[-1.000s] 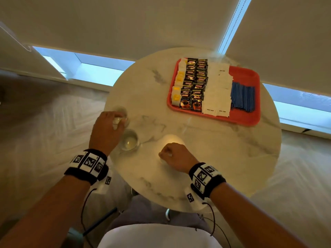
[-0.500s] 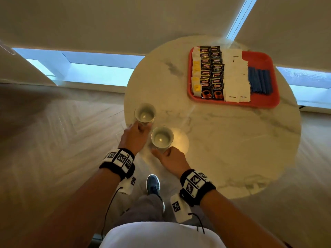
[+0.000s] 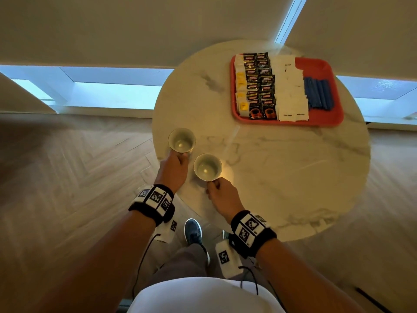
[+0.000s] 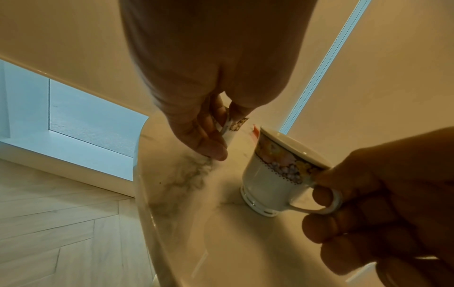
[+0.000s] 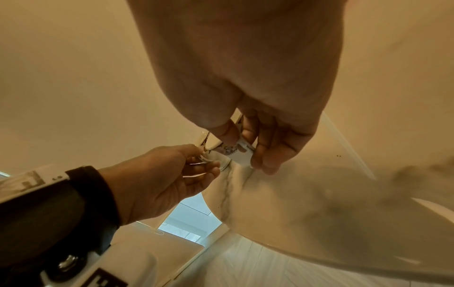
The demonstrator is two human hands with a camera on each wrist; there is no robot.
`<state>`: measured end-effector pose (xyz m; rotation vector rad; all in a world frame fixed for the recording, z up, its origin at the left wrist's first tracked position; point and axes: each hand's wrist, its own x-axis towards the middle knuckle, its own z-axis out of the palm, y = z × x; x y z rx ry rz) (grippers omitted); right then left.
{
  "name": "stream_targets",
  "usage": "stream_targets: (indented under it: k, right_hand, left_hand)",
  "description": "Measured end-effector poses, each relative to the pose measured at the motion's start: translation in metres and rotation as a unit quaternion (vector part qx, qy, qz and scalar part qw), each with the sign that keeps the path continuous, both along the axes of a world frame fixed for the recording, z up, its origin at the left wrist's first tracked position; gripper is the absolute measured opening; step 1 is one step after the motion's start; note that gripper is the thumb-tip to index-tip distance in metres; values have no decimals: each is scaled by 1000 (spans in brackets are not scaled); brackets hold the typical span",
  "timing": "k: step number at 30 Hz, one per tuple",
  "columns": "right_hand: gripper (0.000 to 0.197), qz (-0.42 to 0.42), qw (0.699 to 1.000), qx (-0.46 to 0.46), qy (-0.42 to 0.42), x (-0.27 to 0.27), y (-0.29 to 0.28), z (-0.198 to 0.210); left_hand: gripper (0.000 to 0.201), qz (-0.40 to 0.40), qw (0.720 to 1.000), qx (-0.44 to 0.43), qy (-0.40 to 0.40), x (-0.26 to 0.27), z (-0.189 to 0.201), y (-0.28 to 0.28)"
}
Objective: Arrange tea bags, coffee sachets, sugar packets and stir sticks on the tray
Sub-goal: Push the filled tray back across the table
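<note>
The red tray (image 3: 325, 64) sits on the round marble bench (image 3: 282, 172) at about 1 o'clock from the person, near the far edge. It holds 4 groups side by side: tea bags (image 3: 240, 86) with yellow tags at the 9 o'clock end, then 2 columns of dark coffee sachets (image 3: 259, 84), then white sugar packets (image 3: 291, 89), and blue stir sticks (image 3: 318, 93) at the 3 o'clock end. Well apart from the tray, near the bench's 8 o'clock edge, stand 2 floral-banded cups. The left hand (image 3: 173, 170) has its fingers (image 4: 203, 139) curled round the handle of the farther cup (image 3: 181, 140). The right hand (image 3: 223, 197) pinches the handle of the nearer cup (image 3: 207, 167), fingers (image 4: 321, 196) hooked through its loop. Both wrists wear black bands with printed markers.
</note>
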<state>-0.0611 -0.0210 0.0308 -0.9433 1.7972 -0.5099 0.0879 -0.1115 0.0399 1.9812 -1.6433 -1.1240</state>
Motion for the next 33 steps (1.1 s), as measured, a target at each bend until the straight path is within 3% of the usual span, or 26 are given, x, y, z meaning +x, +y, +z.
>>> stream_targets:
  k: [11,25,33]
  right_hand:
    - [34,32,999,-37,11,-29,-33,2]
    - [37,37,987,-126,95,-84,-237,11]
    - [40,9,987,-115,114,-76,-298,-10]
  left_hand:
    - [25,11,1000,7,25,-13,13,-17]
    - [33,11,999,-35,12,-61,3,-171]
    - [35,48,998,-26,18,-71,-11,-222]
